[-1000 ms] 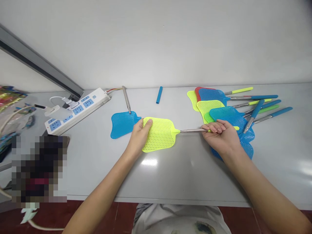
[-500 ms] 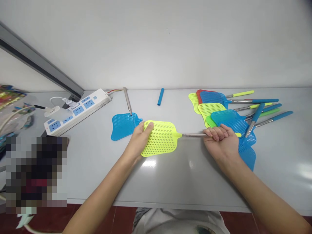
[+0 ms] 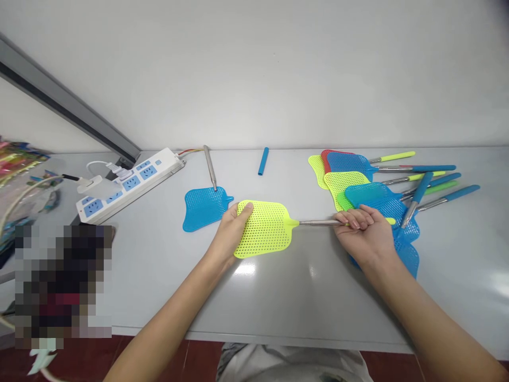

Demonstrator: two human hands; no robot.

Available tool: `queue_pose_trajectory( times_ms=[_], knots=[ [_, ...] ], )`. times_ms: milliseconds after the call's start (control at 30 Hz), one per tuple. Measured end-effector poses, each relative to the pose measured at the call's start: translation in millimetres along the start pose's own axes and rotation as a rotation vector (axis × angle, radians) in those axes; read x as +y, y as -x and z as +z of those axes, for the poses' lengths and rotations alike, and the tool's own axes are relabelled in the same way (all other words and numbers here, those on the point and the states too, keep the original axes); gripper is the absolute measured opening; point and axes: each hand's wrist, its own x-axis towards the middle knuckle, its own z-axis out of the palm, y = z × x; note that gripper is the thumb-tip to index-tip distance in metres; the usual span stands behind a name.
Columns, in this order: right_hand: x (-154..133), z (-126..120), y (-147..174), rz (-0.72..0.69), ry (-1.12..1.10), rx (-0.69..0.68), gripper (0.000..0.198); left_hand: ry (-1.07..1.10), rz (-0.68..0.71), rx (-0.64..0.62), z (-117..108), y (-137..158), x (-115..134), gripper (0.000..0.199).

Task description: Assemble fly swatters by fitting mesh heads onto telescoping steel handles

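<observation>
A yellow fly swatter (image 3: 264,229) is held level above the table between both hands. My left hand (image 3: 231,229) pinches the far left edge of its perforated head, thumb on top. My right hand (image 3: 366,231) is wrapped round the yellow grip, whose end pokes out past the fist; the metal rod shows between the head and that hand. Left of the swatter lie a loose blue swatter head (image 3: 207,208) and a separate metal rod (image 3: 210,167) whose lower end touches it. A blue grip sleeve (image 3: 263,161) lies alone at the back.
On the right lies a pile of fly swatters, among them a blue one (image 3: 348,164), a red one (image 3: 326,154) and a yellow one (image 3: 342,180). A white power strip (image 3: 131,183) with plugs and cables stands at the left, near plastic packaging (image 3: 24,159) and a blurred-out area.
The whole scene has shifted slightly down and right in the view. Both hands keep the same hold on the yellow fly swatter; nothing else has visibly moved.
</observation>
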Motion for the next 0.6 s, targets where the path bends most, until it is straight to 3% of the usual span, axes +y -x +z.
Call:
queue_pose_trajectory(
  times_ms=[133, 333, 600],
  knots=[
    [-3.4, 2.9, -0.6, 0.049, 0.002, 0.054, 0.032, -0.025, 0.015, 0.012, 1.0, -0.8, 0.8, 0.024],
    [-7.9, 1.0, -4.8, 0.084, 0.045, -0.007, 0.034, -0.057, 0.048, 0.026, 1.0, -2.1, -1.3, 0.024],
    [-9.2, 2.3, -4.2, 0.098, 0.036, 0.014, 0.033, -0.079, 0.067, 0.022, 0.5, -2.2, -1.2, 0.026]
  ],
)
